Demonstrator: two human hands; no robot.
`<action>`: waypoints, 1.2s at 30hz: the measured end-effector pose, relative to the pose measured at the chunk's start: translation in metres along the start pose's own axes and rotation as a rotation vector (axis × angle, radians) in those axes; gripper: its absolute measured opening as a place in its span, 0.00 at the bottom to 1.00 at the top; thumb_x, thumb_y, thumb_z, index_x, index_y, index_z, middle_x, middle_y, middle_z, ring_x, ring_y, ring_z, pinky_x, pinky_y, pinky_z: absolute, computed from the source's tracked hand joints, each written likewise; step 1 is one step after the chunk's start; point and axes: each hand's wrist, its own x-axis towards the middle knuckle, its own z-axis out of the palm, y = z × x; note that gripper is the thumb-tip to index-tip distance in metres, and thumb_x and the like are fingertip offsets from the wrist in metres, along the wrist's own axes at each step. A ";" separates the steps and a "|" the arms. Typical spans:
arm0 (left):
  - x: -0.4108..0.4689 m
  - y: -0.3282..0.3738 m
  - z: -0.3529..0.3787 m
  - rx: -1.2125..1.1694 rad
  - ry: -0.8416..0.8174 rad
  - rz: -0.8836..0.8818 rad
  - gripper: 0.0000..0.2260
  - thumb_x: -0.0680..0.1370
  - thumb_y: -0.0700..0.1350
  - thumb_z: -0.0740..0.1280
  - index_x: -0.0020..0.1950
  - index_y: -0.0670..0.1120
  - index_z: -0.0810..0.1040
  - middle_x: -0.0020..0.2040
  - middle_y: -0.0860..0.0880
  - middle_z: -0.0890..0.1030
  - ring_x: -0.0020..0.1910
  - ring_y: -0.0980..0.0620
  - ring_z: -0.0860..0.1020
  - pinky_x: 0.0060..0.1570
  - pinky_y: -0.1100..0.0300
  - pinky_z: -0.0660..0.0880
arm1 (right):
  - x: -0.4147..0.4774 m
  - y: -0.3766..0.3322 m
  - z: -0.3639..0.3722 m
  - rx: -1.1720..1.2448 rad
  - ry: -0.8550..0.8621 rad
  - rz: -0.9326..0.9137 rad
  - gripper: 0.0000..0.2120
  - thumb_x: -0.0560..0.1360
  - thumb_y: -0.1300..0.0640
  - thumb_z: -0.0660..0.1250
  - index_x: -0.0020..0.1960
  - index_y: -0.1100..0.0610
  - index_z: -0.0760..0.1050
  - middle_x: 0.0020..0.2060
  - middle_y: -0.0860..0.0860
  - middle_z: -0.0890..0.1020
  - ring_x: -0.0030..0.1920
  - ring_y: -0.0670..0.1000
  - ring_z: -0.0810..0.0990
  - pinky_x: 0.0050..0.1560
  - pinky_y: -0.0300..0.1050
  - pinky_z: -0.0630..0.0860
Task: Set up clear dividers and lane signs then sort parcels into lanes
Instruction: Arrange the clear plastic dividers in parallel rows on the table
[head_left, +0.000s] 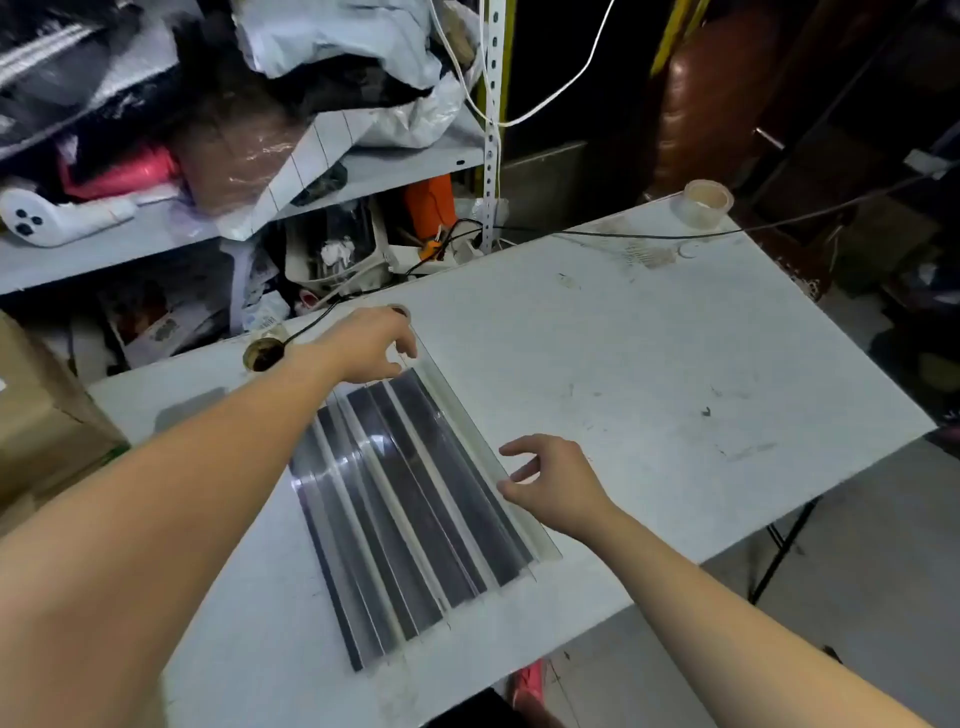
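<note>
Dividers lie fanned flat at the surface's near-left. Left hand seems to pinch the rightmost strip's far end; right hand hovers spread beside its near edge. Lift both ends evenly, avoiding flex.

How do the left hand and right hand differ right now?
The left hand reaches to the far end of the clear dividers; the right hand is at their right edge, nearer the person. Left fingers curl down; right fingers are spread open. Both are bare, and neither visibly grips anything.
</note>
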 end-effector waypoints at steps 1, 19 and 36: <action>0.002 -0.003 0.001 -0.009 -0.009 -0.012 0.08 0.75 0.45 0.74 0.54 0.52 0.84 0.53 0.55 0.78 0.54 0.51 0.77 0.56 0.55 0.74 | 0.001 0.002 0.003 -0.008 0.004 0.015 0.18 0.73 0.57 0.73 0.63 0.51 0.81 0.52 0.43 0.84 0.46 0.39 0.83 0.39 0.28 0.71; 0.019 -0.027 0.003 -0.170 0.008 0.041 0.03 0.78 0.42 0.73 0.45 0.49 0.82 0.48 0.55 0.79 0.49 0.55 0.75 0.51 0.60 0.69 | -0.002 0.013 0.006 0.019 0.091 0.056 0.10 0.69 0.64 0.72 0.46 0.52 0.86 0.41 0.44 0.87 0.39 0.39 0.83 0.42 0.27 0.75; 0.073 -0.007 -0.016 -0.097 0.057 0.092 0.03 0.77 0.37 0.72 0.46 0.45 0.84 0.45 0.53 0.81 0.46 0.53 0.78 0.51 0.53 0.76 | 0.001 0.052 -0.046 0.026 0.133 0.083 0.09 0.69 0.63 0.71 0.45 0.51 0.86 0.40 0.42 0.86 0.40 0.39 0.83 0.42 0.29 0.76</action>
